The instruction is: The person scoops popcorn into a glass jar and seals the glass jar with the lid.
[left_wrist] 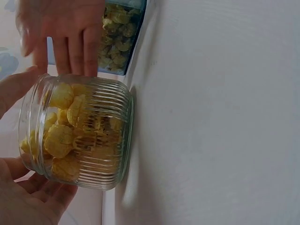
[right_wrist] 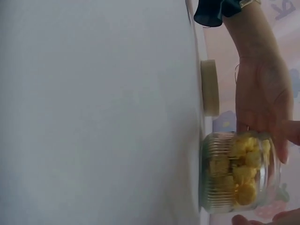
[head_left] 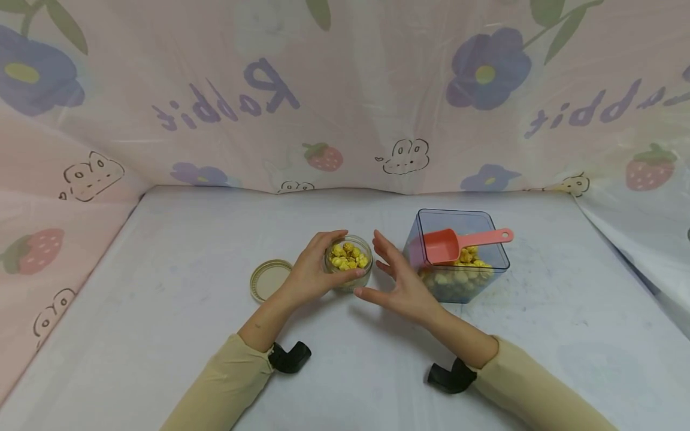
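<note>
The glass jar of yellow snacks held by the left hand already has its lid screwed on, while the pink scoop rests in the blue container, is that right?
Not quite: the glass jar is open. Its lid lies on the table beside the left hand, as the head view shows. The rest holds: that hand grips the jar, and the pink scoop rests in the blue container.

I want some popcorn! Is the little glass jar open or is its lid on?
Open. The glass jar has no lid, so its yellow popcorn shows from above. The lid lies on the table beside the left hand.
</note>
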`<state>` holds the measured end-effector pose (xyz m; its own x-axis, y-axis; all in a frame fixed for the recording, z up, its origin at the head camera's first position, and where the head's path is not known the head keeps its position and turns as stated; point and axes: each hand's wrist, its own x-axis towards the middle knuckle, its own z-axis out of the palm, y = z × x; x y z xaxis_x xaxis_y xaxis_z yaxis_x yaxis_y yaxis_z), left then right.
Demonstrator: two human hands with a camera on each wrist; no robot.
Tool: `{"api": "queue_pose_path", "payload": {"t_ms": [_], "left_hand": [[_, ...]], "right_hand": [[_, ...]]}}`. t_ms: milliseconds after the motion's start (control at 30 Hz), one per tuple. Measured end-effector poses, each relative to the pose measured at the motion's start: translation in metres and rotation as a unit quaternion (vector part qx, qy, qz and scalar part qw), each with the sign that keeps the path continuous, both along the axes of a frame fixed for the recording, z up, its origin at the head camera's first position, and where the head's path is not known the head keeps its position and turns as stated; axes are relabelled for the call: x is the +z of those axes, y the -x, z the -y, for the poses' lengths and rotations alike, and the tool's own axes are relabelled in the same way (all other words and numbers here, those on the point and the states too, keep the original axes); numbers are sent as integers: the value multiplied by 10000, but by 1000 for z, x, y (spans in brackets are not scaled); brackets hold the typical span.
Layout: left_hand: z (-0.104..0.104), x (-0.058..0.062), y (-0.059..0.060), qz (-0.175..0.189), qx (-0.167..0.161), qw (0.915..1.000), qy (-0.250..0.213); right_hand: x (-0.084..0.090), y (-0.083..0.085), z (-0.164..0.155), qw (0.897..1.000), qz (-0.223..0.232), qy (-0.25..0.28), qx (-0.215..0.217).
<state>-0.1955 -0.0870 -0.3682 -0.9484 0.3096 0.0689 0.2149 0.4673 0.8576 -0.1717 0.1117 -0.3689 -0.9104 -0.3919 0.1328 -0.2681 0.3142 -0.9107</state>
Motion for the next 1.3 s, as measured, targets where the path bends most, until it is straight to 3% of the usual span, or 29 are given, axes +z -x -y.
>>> {"api": "queue_pose_path", "payload": {"t_ms": [233, 833, 1300], "left_hand": [[-1, 1, -1, 29, 14, 10000, -5], [1, -1, -1, -43, -48, 9999, -113], [1, -1, -1, -68, -85, 9998, -139]], "right_hand": [[-3, 6, 2, 9988, 465, -112, -47], [-6, 18, 10, 9916, 1018, -723, -322], [-10, 24, 13, 9941, 1058, -189, -147]]}}
